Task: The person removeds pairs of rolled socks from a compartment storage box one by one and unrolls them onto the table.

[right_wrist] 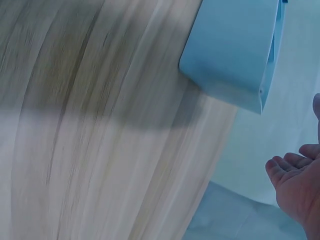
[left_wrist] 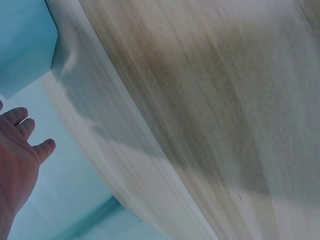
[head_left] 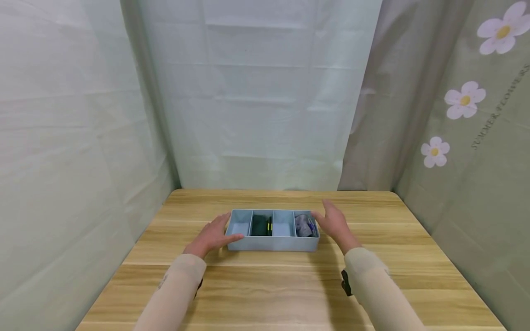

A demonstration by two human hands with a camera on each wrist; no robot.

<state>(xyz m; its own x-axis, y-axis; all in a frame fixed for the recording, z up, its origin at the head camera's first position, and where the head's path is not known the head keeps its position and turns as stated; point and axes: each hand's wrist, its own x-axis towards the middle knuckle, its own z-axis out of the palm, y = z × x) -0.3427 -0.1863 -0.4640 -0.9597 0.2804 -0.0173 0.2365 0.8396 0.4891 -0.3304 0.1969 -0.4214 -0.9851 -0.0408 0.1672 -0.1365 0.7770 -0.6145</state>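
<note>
A pale blue divided box (head_left: 273, 244) sits on the wooden table, its long side facing me. One compartment holds a folded dark green cloth (head_left: 259, 225) beside a slim black-and-yellow item (head_left: 269, 226). In the rightmost one lie a rolled grey cloth (head_left: 303, 225) and thin purple-blue items (head_left: 312, 225). My left hand (head_left: 213, 235) is at the box's left end, fingers extended and thumb spread toward the front corner. At the opposite end my right hand (head_left: 334, 224) has its thumb near the rim and its fingers straight. Both wrist views show a gap between hand and box.
The wooden table (head_left: 265, 285) stretches around the box on every side. Pale curtains (head_left: 256, 115) hang behind the table and at its left. On the right hangs a green curtain printed with white flowers (head_left: 465, 100).
</note>
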